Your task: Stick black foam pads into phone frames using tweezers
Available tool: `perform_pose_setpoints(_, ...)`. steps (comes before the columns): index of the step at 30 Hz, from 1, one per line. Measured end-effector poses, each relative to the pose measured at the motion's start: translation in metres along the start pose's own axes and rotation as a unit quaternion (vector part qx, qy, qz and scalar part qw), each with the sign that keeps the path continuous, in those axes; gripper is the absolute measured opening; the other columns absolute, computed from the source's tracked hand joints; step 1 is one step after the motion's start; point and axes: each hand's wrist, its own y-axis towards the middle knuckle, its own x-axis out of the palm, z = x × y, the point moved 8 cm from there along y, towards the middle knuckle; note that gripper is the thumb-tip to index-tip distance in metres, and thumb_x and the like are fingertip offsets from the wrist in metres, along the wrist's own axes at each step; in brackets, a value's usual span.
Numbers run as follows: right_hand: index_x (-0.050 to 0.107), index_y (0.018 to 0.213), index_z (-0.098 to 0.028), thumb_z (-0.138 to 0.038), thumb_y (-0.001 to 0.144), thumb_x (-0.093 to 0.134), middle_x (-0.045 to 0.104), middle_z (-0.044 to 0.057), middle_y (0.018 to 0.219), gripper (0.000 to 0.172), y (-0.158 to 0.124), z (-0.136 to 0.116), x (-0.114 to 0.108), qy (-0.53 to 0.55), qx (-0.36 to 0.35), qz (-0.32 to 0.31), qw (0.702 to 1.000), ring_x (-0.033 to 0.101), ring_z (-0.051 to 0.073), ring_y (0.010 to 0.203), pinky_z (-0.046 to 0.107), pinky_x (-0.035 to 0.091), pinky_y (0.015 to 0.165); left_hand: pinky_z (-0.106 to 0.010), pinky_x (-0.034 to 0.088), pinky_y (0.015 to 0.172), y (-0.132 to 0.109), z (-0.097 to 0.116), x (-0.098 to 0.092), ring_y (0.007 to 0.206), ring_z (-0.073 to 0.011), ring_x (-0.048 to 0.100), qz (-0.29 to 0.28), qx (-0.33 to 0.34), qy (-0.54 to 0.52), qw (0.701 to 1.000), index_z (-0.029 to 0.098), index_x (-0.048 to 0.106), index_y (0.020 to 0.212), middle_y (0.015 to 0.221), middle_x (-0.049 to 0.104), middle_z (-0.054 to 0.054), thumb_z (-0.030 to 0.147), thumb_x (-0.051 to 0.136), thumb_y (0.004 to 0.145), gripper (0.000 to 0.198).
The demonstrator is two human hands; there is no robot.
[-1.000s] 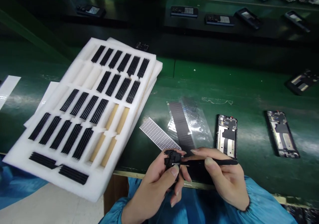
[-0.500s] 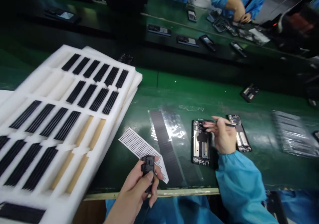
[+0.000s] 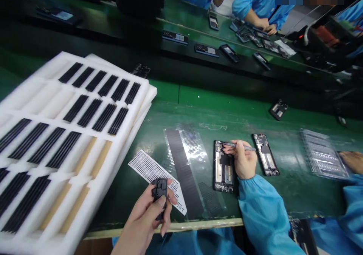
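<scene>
My left hand is closed around a small black moulded plastic part, above the bench's front edge. In my right hand is a pair of grey tweezers, lying nearly level with the tips pointing left. The tips and my fingertips are over the upper end of an opened phone frame; whether they touch it I cannot tell. Another phone frame lies just right of that hand. Behind my left hand rests a white sheet of black dots, beside a strip of dark adhesive pieces on clear film.
White foam trays with black strips in their slots fill the left side. A clear plastic tray lies at right, near a co-worker's hand. Several phones, one a blue-edged phone, sit along the raised dark ledge; co-workers sit beyond.
The whole view has shifted slightly left and down. The tweezers are turned so more of their length shows. A co-worker's arm has come in at the right edge. My left hand keeps its grip.
</scene>
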Motion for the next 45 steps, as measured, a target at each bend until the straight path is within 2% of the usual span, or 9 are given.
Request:
perform_pose_setpoints(5,0.066,0.092,-0.018,-0.046,0.097,0.059,0.076,0.008,0.078,0.029,-0.007,-0.015,0.000,-0.135,-0.108,-0.016,0.985,0.073,0.021,0.059,0.035,0.062,0.058,-0.023,0.034,0.048,0.002,-0.003,-0.004,0.055,-0.0084,0.043,-0.013,0.001,-0.001,1.000,0.019,0.058,0.122,0.090,0.064,-0.005,0.036,0.063,0.090,0.036)
perform_pose_setpoints(10,0.071,0.090,-0.020,-0.025,0.095,0.058,0.077,0.008,0.085,0.014,-0.037,-0.053,0.010,-0.279,-0.364,-0.092,0.884,0.076,0.024,0.074,0.037,0.062,0.069,-0.022,0.036,0.047,0.008,-0.004,-0.016,0.058,-0.0099,0.044,-0.008,0.058,0.035,0.998,0.018,0.057,0.121,0.088,0.062,-0.004,0.044,0.061,0.092,0.038)
perform_pose_setpoints(13,0.074,0.096,-0.021,-0.020,0.092,0.062,0.077,0.009,0.087,0.012,-0.057,-0.091,0.016,-0.279,-0.446,-0.023,0.850,0.076,0.026,0.076,0.038,0.061,0.069,-0.025,0.047,0.057,0.007,0.012,-0.030,0.064,-0.0127,0.053,0.061,0.162,0.192,0.966,0.020,0.058,0.121,0.088,0.064,-0.003,0.044,0.049,0.099,0.034)
perform_pose_setpoints(16,0.076,0.100,-0.019,-0.022,0.093,0.064,0.076,0.012,0.087,0.014,-0.060,-0.126,0.052,-0.229,-0.359,0.041,0.904,0.075,0.026,0.076,0.040,0.060,0.073,-0.032,0.054,0.083,-0.002,0.038,-0.035,0.096,-0.0204,0.066,0.177,0.305,0.443,0.824,0.020,0.058,0.128,0.111,0.067,-0.009,0.026,0.040,0.102,0.032)
perform_pose_setpoints(20,0.071,0.097,-0.018,-0.043,0.100,0.056,0.076,0.007,0.078,0.029,-0.066,-0.118,0.180,-0.089,-0.126,-0.189,0.970,0.074,0.021,0.065,0.034,0.062,0.061,-0.033,0.058,0.078,-0.004,0.051,-0.027,0.101,-0.0242,0.067,0.313,0.329,0.701,0.550,0.014,0.055,0.140,0.146,0.054,-0.014,0.002,0.041,0.091,0.052)
perform_pose_setpoints(23,0.066,0.090,-0.019,-0.057,0.095,0.058,0.075,0.005,0.069,0.040,-0.079,-0.083,0.245,-0.004,0.010,-0.285,0.958,0.071,0.018,0.055,0.031,0.061,0.053,-0.032,0.060,0.071,0.007,0.052,-0.022,0.089,-0.0210,0.067,0.303,0.295,0.778,0.464,0.012,0.054,0.142,0.155,0.047,-0.013,-0.002,0.045,0.086,0.058)
perform_pose_setpoints(33,0.064,0.089,-0.018,-0.060,0.092,0.061,0.074,0.005,0.068,0.042,-0.083,-0.037,0.247,0.031,0.091,-0.285,0.954,0.069,0.018,0.051,0.028,0.057,0.045,-0.033,0.061,0.068,0.017,0.056,-0.022,0.093,-0.0233,0.070,0.275,0.287,0.788,0.470,0.010,0.056,0.141,0.152,0.050,-0.010,-0.004,0.046,0.084,0.060)
perform_pose_setpoints(39,0.070,0.092,-0.018,-0.049,0.096,0.062,0.076,0.008,0.074,0.032,-0.051,-0.076,0.183,-0.051,0.021,-0.223,0.973,0.071,0.020,0.059,0.033,0.060,0.055,-0.034,0.059,0.083,-0.017,0.041,-0.037,0.109,-0.0255,0.067,0.237,0.352,0.739,0.523,0.012,0.048,0.147,0.158,0.042,-0.009,-0.004,0.045,0.087,0.062)
perform_pose_setpoints(45,0.071,0.089,-0.017,-0.057,0.091,0.065,0.074,0.008,0.067,0.040,-0.037,-0.054,0.135,-0.078,0.064,-0.182,0.978,0.070,0.022,0.055,0.033,0.059,0.050,-0.033,0.060,0.075,-0.011,0.036,-0.007,0.095,-0.0224,0.067,0.164,0.364,0.786,0.472,0.013,0.058,0.139,0.154,0.048,-0.010,-0.007,0.043,0.082,0.062)
